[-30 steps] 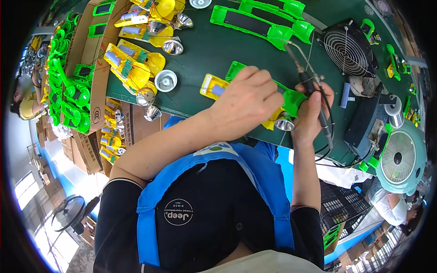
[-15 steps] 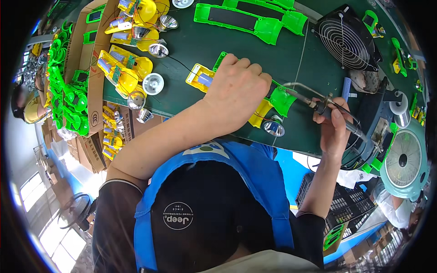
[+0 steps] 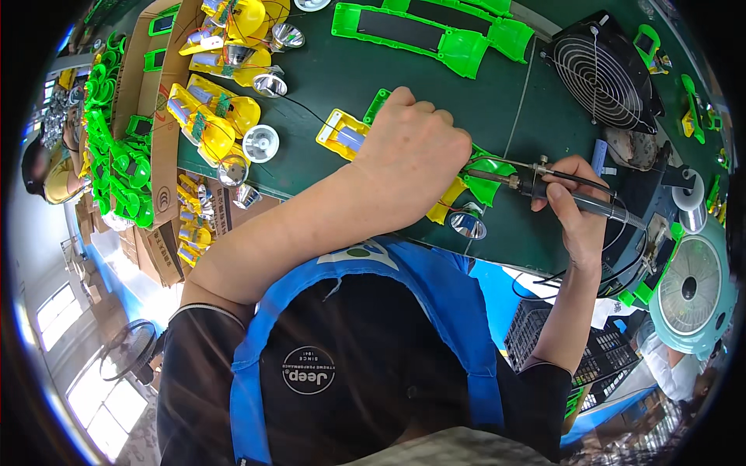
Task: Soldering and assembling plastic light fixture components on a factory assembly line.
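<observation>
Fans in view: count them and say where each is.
3: a black fan on the table at upper right, a teal fan at far right, and a dark fan at lower left. More may be hidden or lost at the blurred rim.

black shirt [image 3: 365, 380]: round white lettered emblem [image 3: 308, 370] | tall carton [image 3: 169, 116]: round mark [image 3: 163, 197] | lower carton [image 3: 151, 260]: dark characters [image 3: 165, 247]

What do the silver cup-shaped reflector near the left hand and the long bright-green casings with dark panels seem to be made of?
Reflector: polished metal or metal-coated plastic, I cannot tell which; its finish is mirror-bright.
Green casings: probably moulded plastic, slightly glossy; the colour is even and the walls look thin.
</observation>
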Action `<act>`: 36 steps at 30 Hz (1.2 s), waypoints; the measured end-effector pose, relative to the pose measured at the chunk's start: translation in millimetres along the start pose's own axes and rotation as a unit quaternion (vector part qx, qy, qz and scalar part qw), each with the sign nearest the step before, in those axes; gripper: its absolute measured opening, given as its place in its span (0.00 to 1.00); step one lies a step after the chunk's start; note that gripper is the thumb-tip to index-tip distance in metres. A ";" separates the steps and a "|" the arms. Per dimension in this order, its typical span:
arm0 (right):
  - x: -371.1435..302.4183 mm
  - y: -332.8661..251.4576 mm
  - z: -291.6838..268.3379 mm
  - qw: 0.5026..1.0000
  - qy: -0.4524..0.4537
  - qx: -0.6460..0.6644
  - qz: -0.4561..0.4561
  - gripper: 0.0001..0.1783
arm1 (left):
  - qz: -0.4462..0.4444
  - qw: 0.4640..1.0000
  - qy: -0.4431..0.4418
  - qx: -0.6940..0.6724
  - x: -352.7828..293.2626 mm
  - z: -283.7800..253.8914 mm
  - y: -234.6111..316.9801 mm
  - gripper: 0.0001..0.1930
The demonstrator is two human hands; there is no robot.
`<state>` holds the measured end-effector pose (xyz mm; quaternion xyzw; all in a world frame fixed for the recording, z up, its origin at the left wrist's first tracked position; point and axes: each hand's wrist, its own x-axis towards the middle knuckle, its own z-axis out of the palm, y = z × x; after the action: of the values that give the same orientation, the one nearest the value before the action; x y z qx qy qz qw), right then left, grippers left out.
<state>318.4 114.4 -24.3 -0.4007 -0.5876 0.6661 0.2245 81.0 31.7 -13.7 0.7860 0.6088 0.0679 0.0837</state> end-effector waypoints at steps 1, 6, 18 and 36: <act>0.0 -0.3 0.1 1.000 0.000 0.000 0.001 0.09 | 0.002 1.000 0.002 0.001 0.7 -0.3 0.4 0.03; -1.6 -4.9 2.5 1.000 0.003 -0.014 0.011 0.09 | 0.000 0.999 -0.038 0.014 3.8 -6.5 3.1 0.03; -36.9 32.8 24.1 0.976 0.154 0.083 -0.132 0.18 | -0.002 0.999 -0.037 0.018 2.8 -4.3 3.6 0.04; -21.7 47.4 71.6 0.947 0.196 0.030 -0.251 0.21 | -0.006 1.000 -0.019 -0.010 -3.3 -2.8 2.1 0.03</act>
<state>282.0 44.6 -64.9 -0.3558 -0.5934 0.5139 0.5072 81.6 28.1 -10.6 0.7823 0.6114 0.0585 0.1040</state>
